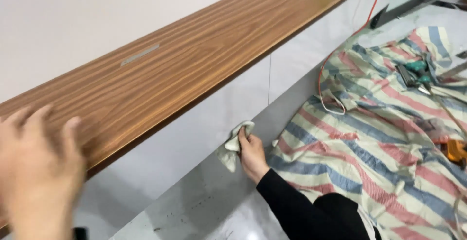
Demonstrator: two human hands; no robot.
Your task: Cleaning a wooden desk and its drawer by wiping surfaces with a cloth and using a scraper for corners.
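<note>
Right hand (252, 153), at about six o'clock in the view, is closed around a crumpled pale cloth (234, 145) and presses it against the white wall panel (194, 128) just below the long wooden surface (194, 60). Its black sleeve (296, 206) runs off toward five o'clock. Blurred and close to the camera, the left hand (36, 172) sits at eight o'clock with fingers spread open, resting on the near end of the wooden surface and holding nothing. A small grey metal plate (139, 54) is set into the wood toward eleven o'clock. On the glossy floor (204, 211) at four o'clock lies a striped sheet (369, 142) in red, blue and cream. An orange cable (340, 45) trails across it from one o'clock, and a green tool (416, 69) lies on it near two o'clock.
</note>
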